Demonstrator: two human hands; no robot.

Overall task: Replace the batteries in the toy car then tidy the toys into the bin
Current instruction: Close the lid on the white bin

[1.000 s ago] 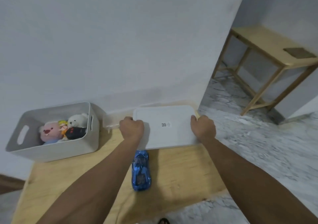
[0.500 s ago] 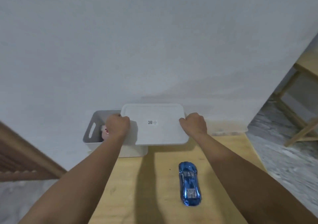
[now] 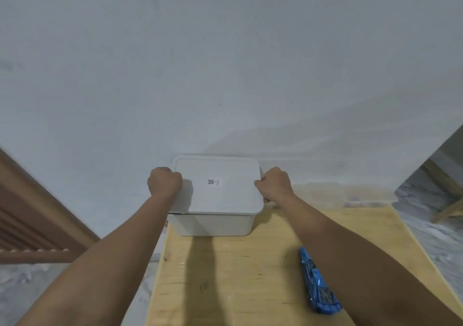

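Observation:
A white bin (image 3: 213,225) stands at the far left end of the wooden table (image 3: 238,275), against the wall. A white lid (image 3: 225,187) with a small code label lies on top of the bin and hides its contents. My left hand (image 3: 164,180) grips the lid's left edge and my right hand (image 3: 275,183) grips its right edge. A shiny blue toy car (image 3: 317,284) lies on the table near the front right, partly behind my right forearm.
A plain white wall rises directly behind the bin. A brown wooden slatted panel (image 3: 30,220) stands at the left. Marble floor shows on both sides of the table, and a wooden furniture leg (image 3: 448,210) is at the right edge.
Both hands carried the lid leftward from the middle of the table and it now sits over the bin, covering the plush toys. My view turned left, so the car appears further right.

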